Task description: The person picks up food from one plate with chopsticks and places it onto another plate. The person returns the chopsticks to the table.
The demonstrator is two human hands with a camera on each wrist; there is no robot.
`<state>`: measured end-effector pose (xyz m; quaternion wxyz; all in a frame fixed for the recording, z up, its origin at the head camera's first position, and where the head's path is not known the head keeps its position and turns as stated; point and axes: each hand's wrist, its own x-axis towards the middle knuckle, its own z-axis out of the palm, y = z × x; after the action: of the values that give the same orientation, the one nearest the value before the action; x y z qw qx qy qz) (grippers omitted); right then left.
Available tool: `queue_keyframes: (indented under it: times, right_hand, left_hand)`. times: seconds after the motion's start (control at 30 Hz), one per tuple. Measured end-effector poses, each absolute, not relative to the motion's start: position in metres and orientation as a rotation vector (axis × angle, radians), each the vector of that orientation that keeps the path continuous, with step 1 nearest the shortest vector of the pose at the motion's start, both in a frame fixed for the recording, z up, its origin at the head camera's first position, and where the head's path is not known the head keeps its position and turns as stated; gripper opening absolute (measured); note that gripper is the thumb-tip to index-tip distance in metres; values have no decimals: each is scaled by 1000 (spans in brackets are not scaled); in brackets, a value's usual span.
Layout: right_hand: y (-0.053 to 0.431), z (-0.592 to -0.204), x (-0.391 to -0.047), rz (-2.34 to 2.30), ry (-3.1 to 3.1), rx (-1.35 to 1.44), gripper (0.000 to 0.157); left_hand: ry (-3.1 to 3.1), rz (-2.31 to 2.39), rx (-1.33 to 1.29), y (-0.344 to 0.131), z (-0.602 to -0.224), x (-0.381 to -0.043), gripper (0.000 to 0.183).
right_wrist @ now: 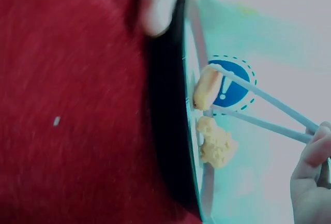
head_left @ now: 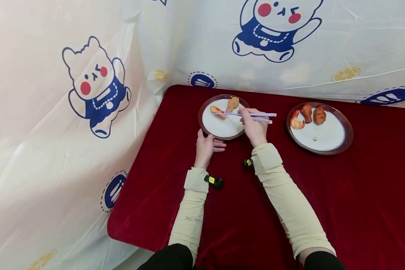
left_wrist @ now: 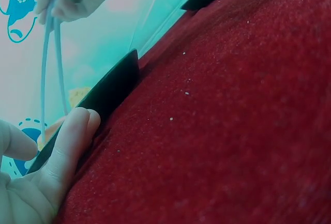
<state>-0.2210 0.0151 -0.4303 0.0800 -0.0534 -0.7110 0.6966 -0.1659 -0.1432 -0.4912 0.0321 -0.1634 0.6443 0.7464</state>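
Observation:
My right hand (head_left: 255,127) holds a pair of pale purple chopsticks (head_left: 261,114). Their tips lie at either side of an elongated golden-brown food piece (right_wrist: 208,88), which rests on the left plate (head_left: 222,129), white with a brown rim. Whether the tips squeeze it I cannot tell. Beside that piece lies a lumpy fried chicken piece (head_left: 233,104). At the plate's near-left rim, my left hand (head_left: 206,150) has its thumb on the inner side and fingers (left_wrist: 72,136) against the dark outside, pinching the edge; its other fingers stretch out to the right.
To the right stands a second brown-rimmed plate (head_left: 334,138) with a shrimp (head_left: 296,122), a drumstick (head_left: 306,112), a ridged brown piece (head_left: 319,115) and a crumb (head_left: 314,138). Dark red cloth covers the table (head_left: 236,213). A printed white curtain (head_left: 189,45) hangs behind and left. Small white specks dot the cloth.

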Motion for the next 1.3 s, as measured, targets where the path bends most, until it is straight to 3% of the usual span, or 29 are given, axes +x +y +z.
queue_keyframes:
  times: [0.23,0.63,0.93,1.3]
  right_hand:
    - [23,-430,-225,2444,-1717,-442,16]
    - [1,-427,-204,1976,-2107,-37,33]
    - [-2,-433,-211,2378,-1818,-454,28]
    - [-11,-436,-220,2581,-1640,-568,26]
  left_hand:
    - [1984,2291,-500,-143,-490,-165,74]
    - [1960,2299,-515,-145,-489,-168,73]
    - [1940,2296,-507,-145,-488,-167,73]
    - [1969,2287,-502,-144,-480,-165,71]
